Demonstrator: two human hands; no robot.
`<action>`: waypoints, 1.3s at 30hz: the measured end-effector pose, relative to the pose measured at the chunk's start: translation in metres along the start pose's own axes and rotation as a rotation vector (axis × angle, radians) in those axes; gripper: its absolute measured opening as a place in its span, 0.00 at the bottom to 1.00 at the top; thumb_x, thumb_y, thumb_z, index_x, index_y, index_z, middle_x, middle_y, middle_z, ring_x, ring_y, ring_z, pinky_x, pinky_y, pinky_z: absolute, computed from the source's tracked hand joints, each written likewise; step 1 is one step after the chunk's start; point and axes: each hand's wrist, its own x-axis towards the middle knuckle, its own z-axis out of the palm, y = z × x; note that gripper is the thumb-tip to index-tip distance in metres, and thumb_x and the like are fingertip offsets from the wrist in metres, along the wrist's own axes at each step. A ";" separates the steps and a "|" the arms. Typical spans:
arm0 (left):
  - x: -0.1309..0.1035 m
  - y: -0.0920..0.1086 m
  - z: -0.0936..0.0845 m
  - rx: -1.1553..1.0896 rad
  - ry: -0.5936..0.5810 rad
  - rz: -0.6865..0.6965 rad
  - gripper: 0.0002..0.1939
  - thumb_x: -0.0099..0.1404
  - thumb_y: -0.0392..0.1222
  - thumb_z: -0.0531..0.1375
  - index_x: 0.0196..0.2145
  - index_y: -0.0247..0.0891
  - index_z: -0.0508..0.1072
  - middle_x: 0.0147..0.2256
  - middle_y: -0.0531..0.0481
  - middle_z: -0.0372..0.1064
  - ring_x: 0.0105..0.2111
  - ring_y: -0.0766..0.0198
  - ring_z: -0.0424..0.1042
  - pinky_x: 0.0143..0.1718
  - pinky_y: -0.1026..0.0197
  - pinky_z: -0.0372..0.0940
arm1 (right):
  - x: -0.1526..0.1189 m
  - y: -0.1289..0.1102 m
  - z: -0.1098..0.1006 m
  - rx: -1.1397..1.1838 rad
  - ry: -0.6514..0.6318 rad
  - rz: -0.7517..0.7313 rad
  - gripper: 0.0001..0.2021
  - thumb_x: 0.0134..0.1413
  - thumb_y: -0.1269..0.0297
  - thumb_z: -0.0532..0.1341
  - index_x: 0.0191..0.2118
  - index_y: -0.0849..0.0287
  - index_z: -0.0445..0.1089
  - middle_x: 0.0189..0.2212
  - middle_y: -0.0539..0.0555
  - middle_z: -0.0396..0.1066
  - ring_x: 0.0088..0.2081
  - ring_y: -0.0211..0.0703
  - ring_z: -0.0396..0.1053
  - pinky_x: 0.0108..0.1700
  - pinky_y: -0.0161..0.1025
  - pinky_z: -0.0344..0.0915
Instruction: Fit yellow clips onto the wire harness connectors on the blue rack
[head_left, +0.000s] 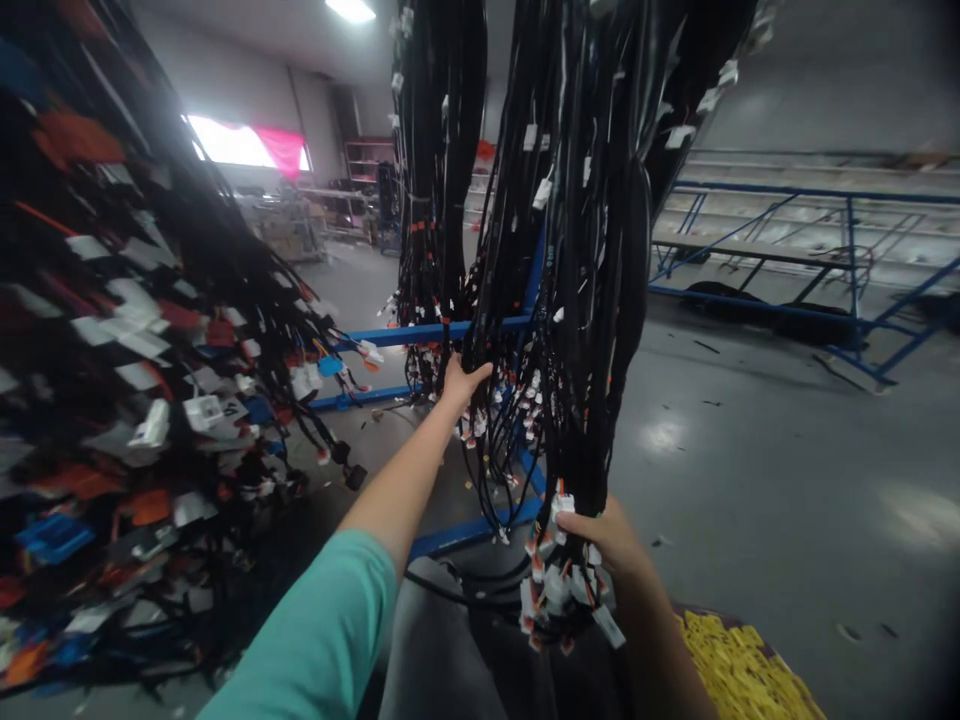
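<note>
Long bundles of black wire harnesses hang in front of me, with white and orange connectors at their lower ends. My left hand (pixel 466 382) reaches to the middle bundle (pixel 499 270), thumb across its front, its other fingers mostly hidden behind the cables. Low on the nearer right bundle (pixel 589 330), my right hand (pixel 606 532) is closed around the wires, thumb at a white connector (pixel 562 503). Below that hand dangles a cluster of white connectors (pixel 556 588). Another bundle (pixel 427 180) hangs farther back.
At left, a big blurred mass of harnesses with white, orange and blue connectors (pixel 202 410) hangs close. A blue metal frame (pixel 465 530) stands behind the cables. Yellow pieces (pixel 739 665) lie at lower right. Another blue rack (pixel 851 260) stands on the grey floor (pixel 750 470).
</note>
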 end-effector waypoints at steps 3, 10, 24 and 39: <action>0.021 -0.008 0.013 -0.022 -0.101 -0.024 0.16 0.49 0.43 0.64 0.34 0.33 0.65 0.29 0.49 0.67 0.32 0.65 0.66 0.38 0.63 0.59 | 0.003 -0.002 0.000 -0.023 0.028 -0.002 0.24 0.15 0.64 0.72 0.29 0.59 0.70 0.25 0.49 0.71 0.28 0.42 0.66 0.33 0.39 0.64; -0.023 -0.055 0.002 0.017 -0.421 -0.160 0.11 0.41 0.38 0.65 0.17 0.34 0.64 0.17 0.54 0.62 0.23 0.67 0.62 0.30 0.63 0.58 | 0.008 -0.002 -0.003 -0.097 0.069 -0.059 0.23 0.16 0.63 0.72 0.29 0.58 0.69 0.25 0.49 0.71 0.29 0.45 0.66 0.34 0.40 0.63; -0.153 -0.030 -0.097 -0.019 -0.574 -0.476 0.12 0.53 0.46 0.63 0.32 0.34 0.76 0.26 0.49 0.70 0.25 0.66 0.66 0.27 0.66 0.59 | -0.002 0.010 0.014 -0.007 0.003 -0.084 0.25 0.18 0.67 0.72 0.33 0.58 0.70 0.28 0.49 0.73 0.29 0.43 0.69 0.34 0.40 0.66; -0.240 0.067 -0.110 -0.957 -0.796 -0.804 0.15 0.63 0.39 0.47 0.41 0.29 0.67 0.43 0.34 0.70 0.48 0.46 0.68 0.40 0.48 0.67 | -0.019 0.008 0.032 0.017 -0.098 -0.111 0.19 0.22 0.66 0.71 0.29 0.60 0.71 0.25 0.49 0.73 0.26 0.41 0.68 0.31 0.38 0.66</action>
